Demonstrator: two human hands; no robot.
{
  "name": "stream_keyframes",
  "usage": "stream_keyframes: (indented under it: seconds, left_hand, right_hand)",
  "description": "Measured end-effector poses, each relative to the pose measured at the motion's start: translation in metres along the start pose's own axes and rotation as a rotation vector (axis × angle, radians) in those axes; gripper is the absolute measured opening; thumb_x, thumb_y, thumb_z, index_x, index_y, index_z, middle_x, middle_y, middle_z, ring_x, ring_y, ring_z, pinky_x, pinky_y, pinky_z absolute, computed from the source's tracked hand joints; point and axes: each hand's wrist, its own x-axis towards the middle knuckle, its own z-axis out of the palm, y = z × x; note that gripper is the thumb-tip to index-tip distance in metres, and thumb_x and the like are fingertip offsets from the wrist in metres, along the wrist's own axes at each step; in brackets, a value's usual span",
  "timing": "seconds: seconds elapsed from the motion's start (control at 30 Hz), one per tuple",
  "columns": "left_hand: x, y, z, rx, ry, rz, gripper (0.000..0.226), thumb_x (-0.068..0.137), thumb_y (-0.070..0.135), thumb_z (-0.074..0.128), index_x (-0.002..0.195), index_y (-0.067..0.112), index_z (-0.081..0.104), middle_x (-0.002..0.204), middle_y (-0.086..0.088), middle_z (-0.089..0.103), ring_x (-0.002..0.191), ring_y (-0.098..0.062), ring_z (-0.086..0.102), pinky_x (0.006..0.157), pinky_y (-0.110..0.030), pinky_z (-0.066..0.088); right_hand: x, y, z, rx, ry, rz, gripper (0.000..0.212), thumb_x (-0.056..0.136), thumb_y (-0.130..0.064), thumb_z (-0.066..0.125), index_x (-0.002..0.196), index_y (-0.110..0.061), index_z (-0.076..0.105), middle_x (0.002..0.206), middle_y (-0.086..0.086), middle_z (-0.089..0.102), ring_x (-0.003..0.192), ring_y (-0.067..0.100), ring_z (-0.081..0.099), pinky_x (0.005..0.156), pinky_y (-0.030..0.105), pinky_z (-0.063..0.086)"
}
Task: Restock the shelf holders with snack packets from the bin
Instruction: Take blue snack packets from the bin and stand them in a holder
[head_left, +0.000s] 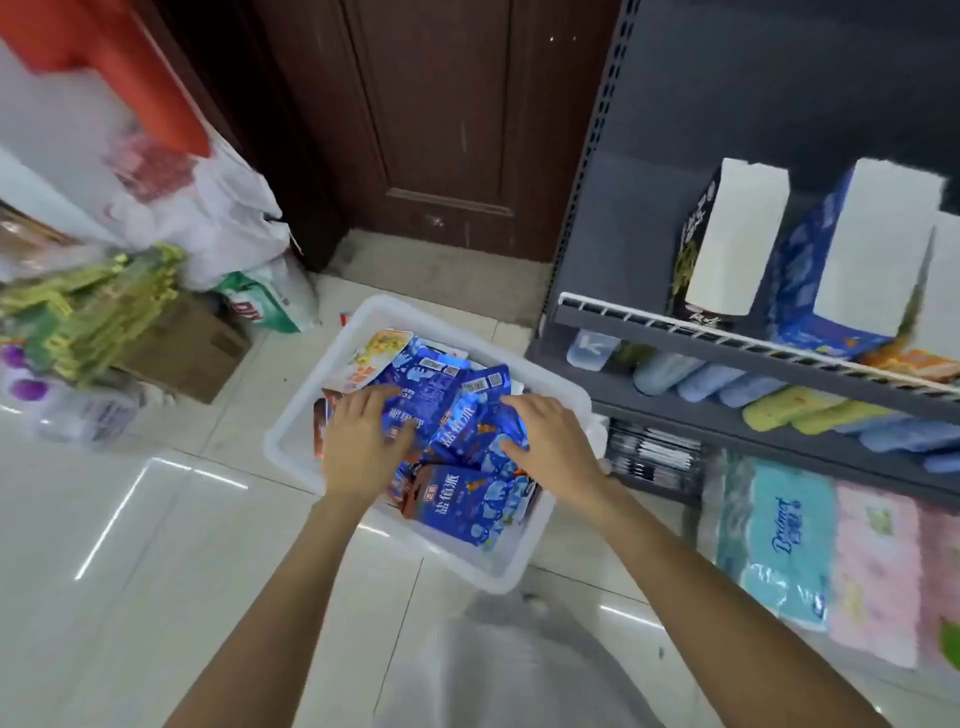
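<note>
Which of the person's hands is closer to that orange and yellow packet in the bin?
Left. The left hand lies just below the orange and yellow packet, on blue packets. The right hand is farther off, toward the shelf side.

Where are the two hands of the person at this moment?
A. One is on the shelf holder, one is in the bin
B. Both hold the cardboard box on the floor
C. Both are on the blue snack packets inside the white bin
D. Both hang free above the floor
C: the left hand and the right hand both lie on the blue snack packets inside the white bin.
</note>
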Motion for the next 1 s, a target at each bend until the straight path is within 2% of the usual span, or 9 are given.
stream_keyframes:
  seconds: [0.07,0.13,0.2,0.27,0.4,0.53,0.73,0.87,1.0]
  left_hand:
    - [0.012,0.001,0.005,0.170,-0.278,-0.055,0.081,0.083,0.059,0.056,0.145,0.013,0.032,0.149,-0.012,0.034,0.137,-0.030,0.029,0.112,-0.043,0.024]
    - [0.021,0.002,0.009,0.344,-0.470,-0.053,0.101,0.079,0.069,0.053,0.152,0.015,0.009,0.158,-0.008,0.011,0.145,-0.027,0.010,0.117,-0.041,0.010]
    - [0.025,0.005,0.013,0.403,-0.555,-0.061,0.102,0.079,0.067,0.056,0.152,0.016,0.005,0.159,-0.007,0.006,0.146,-0.028,0.005,0.117,-0.041,0.008]
    - [0.027,0.006,0.013,0.408,-0.597,-0.062,0.094,0.083,0.058,0.058,0.152,0.016,0.009,0.158,-0.007,0.012,0.144,-0.029,0.014,0.115,-0.042,0.017]
    - [0.023,0.001,0.002,0.173,-0.416,-0.084,0.057,0.094,0.044,0.048,0.145,0.023,0.036,0.149,-0.002,0.039,0.127,-0.026,0.045,0.094,-0.038,0.045]
    - [0.021,-0.004,-0.004,0.062,-0.142,-0.148,0.033,0.098,0.024,0.045,0.129,0.022,0.054,0.105,-0.013,0.069,0.085,-0.033,0.064,0.066,-0.037,0.049]
    - [0.023,-0.011,-0.013,-0.323,0.030,-0.369,0.019,0.092,0.029,0.059,0.106,0.018,0.055,0.100,-0.009,0.072,0.084,-0.025,0.068,0.065,-0.043,0.056]
    - [0.027,-0.001,-0.033,-0.487,0.098,-0.274,0.016,0.089,0.031,0.065,0.100,0.021,0.060,0.094,-0.002,0.070,0.084,-0.018,0.067,0.068,-0.042,0.056]
    - [0.039,0.010,-0.045,-0.429,-0.024,-0.216,0.025,0.083,0.041,0.069,0.088,0.020,0.055,0.083,-0.007,0.069,0.073,-0.026,0.064,0.063,-0.044,0.051]
  right_hand:
    - [0.015,-0.003,0.004,-0.017,-0.062,0.029,0.068,0.087,-0.040,0.063,0.144,-0.018,0.032,0.143,0.006,0.044,0.129,0.026,0.041,0.107,0.041,0.032]
    - [0.026,-0.010,0.010,-0.063,-0.127,0.063,0.080,0.083,-0.045,0.067,0.145,-0.016,0.026,0.141,0.008,0.045,0.128,0.029,0.042,0.105,0.043,0.034]
    - [0.035,-0.015,0.018,-0.107,-0.146,0.083,0.083,0.080,-0.046,0.070,0.144,-0.015,0.026,0.137,0.010,0.048,0.124,0.030,0.046,0.102,0.042,0.036]
    - [0.039,-0.015,0.024,-0.123,-0.104,0.089,0.075,0.081,-0.041,0.071,0.139,-0.014,0.032,0.132,0.010,0.053,0.119,0.029,0.051,0.097,0.040,0.040]
    - [0.043,-0.007,0.029,-0.093,-0.079,0.073,0.040,0.088,-0.035,0.063,0.119,-0.012,0.053,0.116,0.008,0.060,0.108,0.028,0.055,0.087,0.035,0.041]
    - [0.043,0.003,0.024,0.151,0.050,0.209,0.037,0.093,-0.031,0.056,0.122,-0.008,0.052,0.115,0.010,0.061,0.103,0.027,0.058,0.080,0.036,0.049]
    - [0.037,0.000,0.009,0.328,0.155,0.179,0.031,0.094,-0.023,0.057,0.119,-0.009,0.045,0.101,0.004,0.066,0.083,0.022,0.062,0.060,0.029,0.041]
    - [0.029,-0.006,-0.005,0.594,0.203,0.147,0.016,0.095,-0.024,0.054,0.103,-0.011,0.050,0.091,0.002,0.067,0.076,0.020,0.062,0.065,0.037,0.048]
    - [0.018,-0.011,-0.026,0.844,0.239,0.128,0.015,0.096,-0.026,0.054,0.101,-0.013,0.056,0.096,0.002,0.068,0.090,0.020,0.066,0.076,0.039,0.052]
